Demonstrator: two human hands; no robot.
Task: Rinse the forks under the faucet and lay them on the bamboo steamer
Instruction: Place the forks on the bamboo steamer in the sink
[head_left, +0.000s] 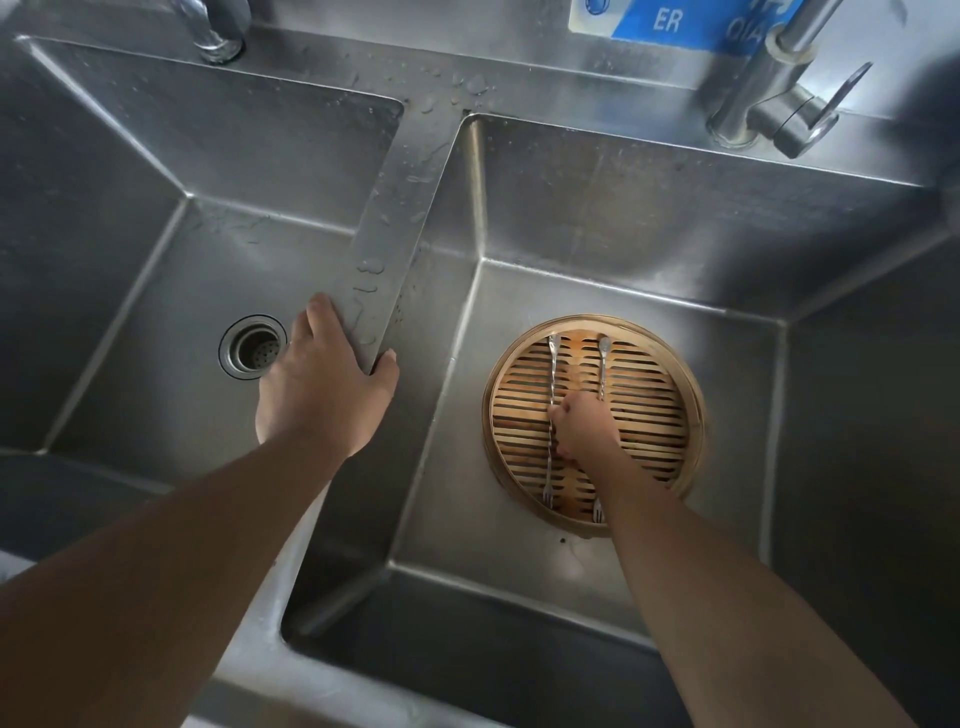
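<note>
A round bamboo steamer (670, 467) lies on the floor of the right sink basin. Two thin metal forks rest across its slats, tines toward me: the left fork (551, 379) and the right fork (603, 364). My right hand (584, 428) is down on the steamer between them, its fingers pinching the left fork's handle at its middle and covering part of the right fork. My left hand (324, 384) grips the wet steel divider (387, 228) between the two basins. The faucet (779, 93) stands at the back right; no water runs.
The left basin has a round drain strainer (254, 347) just left of my left hand. A second faucet base (218, 31) stands at the back left. A blue and white label (675, 21) is on the back wall. Water drops lie on the divider.
</note>
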